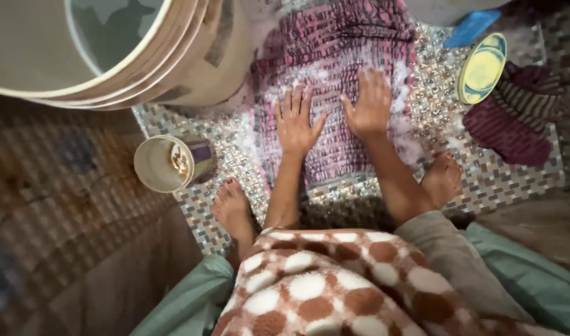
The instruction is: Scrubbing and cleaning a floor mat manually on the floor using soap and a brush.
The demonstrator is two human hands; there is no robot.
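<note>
A pink and dark patterned cloth (341,56) lies spread flat on the small-tiled mosaic floor (496,177), with white soap foam along its edges. My left hand (295,121) presses flat on the cloth, fingers spread. Just to its right, my right hand (369,104) also lies flat on the cloth, fingers apart. Neither hand grips anything. My bare feet stand on the tiles at either side of my arms.
A large cream bucket (141,50) holding water stands at the top left. A small cream cup (169,163) lies on the tiles left of my left foot. A round yellow-and-blue lid (482,67), a blue object (470,28) and a dark striped cloth (515,118) sit at the right.
</note>
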